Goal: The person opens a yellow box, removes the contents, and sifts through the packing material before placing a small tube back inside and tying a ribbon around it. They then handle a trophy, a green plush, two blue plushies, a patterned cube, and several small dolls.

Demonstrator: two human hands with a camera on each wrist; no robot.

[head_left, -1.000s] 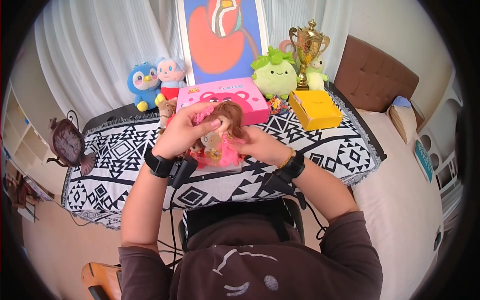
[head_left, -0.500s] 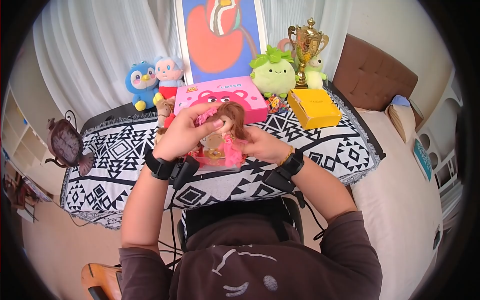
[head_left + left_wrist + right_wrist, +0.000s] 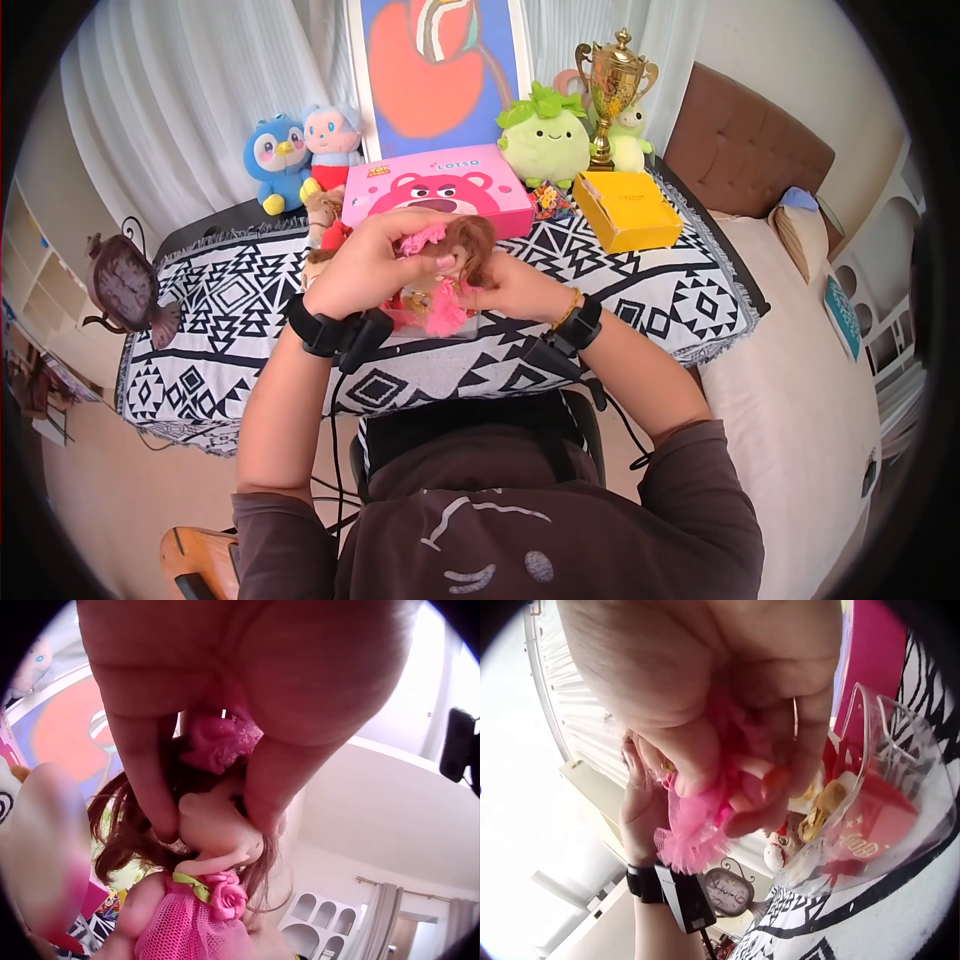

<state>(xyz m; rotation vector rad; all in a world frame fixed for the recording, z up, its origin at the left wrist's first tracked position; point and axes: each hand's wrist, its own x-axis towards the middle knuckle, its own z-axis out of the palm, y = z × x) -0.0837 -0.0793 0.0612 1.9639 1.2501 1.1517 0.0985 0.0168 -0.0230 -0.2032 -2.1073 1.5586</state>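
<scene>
A doll (image 3: 217,821) with long brown hair and a pink tulle dress is held in front of the body by both hands. My left hand (image 3: 365,262) grips the doll's head between thumb and fingers, around a pink lacy piece (image 3: 221,739) on top of its hair. The right hand (image 3: 525,290) holds the doll at its body, its fingers bunching the pink skirt (image 3: 694,832). A pink rose (image 3: 227,896) sits on the dress front. Under the hands stands a clear plastic container (image 3: 937,802) with a red printed item (image 3: 881,814) inside.
Behind the hands lies a pink bear box (image 3: 500,205), with a yellow box (image 3: 630,215) to the right. Plush toys and a gold trophy (image 3: 612,95) line the back. A brown-haired figure (image 3: 322,212) stands left of the pink box. A patterned cloth (image 3: 240,290) covers the table.
The doll has tilted, its head shifting right and its skirt swinging slightly left. Both hands keep their hold on it. The head view has shifted slightly.
</scene>
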